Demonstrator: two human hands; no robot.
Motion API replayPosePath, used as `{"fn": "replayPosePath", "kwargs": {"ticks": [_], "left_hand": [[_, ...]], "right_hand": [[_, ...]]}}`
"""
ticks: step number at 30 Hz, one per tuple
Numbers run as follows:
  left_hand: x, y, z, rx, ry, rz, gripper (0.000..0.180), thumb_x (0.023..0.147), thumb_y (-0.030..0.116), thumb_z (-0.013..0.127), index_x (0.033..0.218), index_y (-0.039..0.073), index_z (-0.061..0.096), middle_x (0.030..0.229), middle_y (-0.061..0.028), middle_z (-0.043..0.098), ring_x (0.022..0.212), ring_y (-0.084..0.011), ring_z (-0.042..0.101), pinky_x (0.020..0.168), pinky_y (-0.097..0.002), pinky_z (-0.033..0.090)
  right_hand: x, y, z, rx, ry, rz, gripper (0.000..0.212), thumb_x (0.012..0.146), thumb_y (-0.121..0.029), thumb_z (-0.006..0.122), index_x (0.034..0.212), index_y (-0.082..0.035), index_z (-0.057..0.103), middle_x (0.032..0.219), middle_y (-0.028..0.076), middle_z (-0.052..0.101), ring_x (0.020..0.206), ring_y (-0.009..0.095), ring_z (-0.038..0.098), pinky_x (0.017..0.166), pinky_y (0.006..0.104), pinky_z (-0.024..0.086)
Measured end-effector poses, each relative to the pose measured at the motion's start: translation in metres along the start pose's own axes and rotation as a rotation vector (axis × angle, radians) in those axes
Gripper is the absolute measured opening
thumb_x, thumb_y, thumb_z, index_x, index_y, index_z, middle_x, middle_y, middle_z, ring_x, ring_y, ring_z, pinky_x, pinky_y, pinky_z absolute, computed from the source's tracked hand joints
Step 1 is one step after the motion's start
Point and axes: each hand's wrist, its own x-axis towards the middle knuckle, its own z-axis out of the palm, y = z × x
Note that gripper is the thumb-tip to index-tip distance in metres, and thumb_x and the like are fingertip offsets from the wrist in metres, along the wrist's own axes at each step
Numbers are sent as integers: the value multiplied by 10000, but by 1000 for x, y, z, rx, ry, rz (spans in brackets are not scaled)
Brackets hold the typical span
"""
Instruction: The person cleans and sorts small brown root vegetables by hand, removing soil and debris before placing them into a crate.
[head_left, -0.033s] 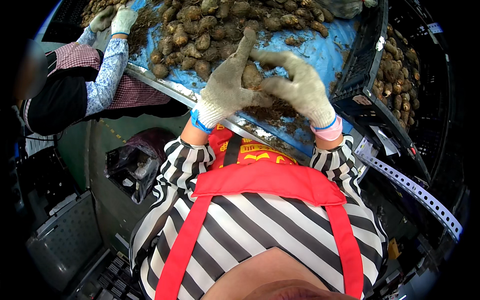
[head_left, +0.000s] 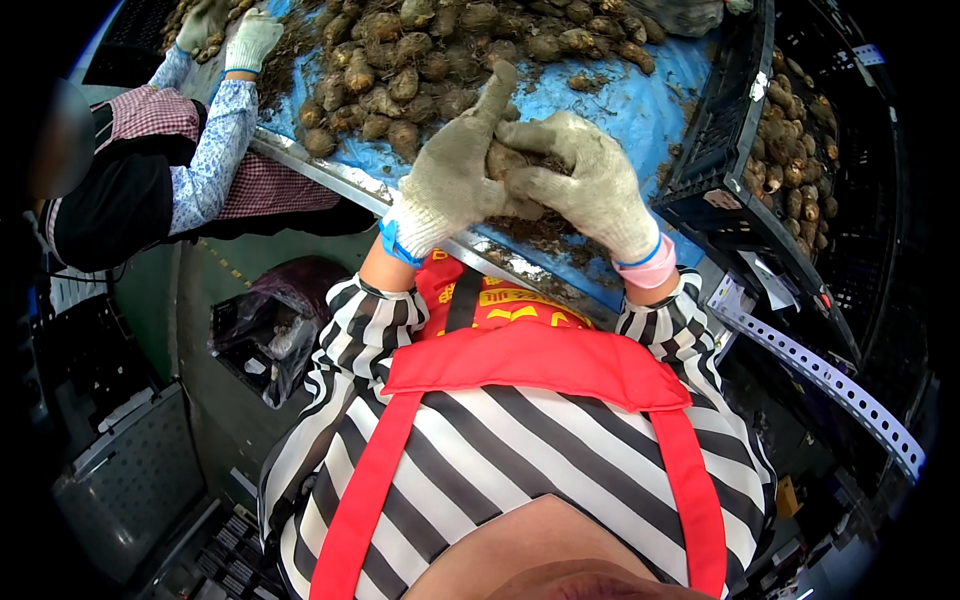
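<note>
Pinching a root between them at upper middle, left hand and right hand likely keep it steady.

Bright, diffuse light falls on the blue sheet, and white glints run along the rim of the worktop; the floor below lies dimmer. The centre looks fairly sharp, the perforated strip bows with fisheye distortion, and heavy black vignetting swallows the corners
</note>
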Motion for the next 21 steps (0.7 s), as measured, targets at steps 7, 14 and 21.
{"fn": "replayPosePath", "kwargs": {"ticks": [7,14,21], "left_hand": [[-6,4,-4,113,10,21,1293,628,475,919,1614,124,160,1512,-181,475,1377,-305,489,1110,-390,418],[-1,-2,-5,205,37,68,1294,620,338,924,1611,105,126,1340,-257,573,1238,-392,577,1041,-395,465],[-1,1,-3,-373,37,103,1342,556,115,942,1616,97,119,1560,-153,397,1420,-268,410,1165,-376,371]], "right_hand": [[14,18,11,-7,154,317,236,897,-255,689,1011,-58,754,992,129,721,903,246,695,783,356,542],[2,36,2,-118,81,-198,194,894,-99,660,1073,-79,733,1023,74,739,917,186,709,795,286,567],[12,21,0,189,238,427,242,885,-117,681,1121,-96,733,994,53,743,961,192,704,892,307,549]]}}
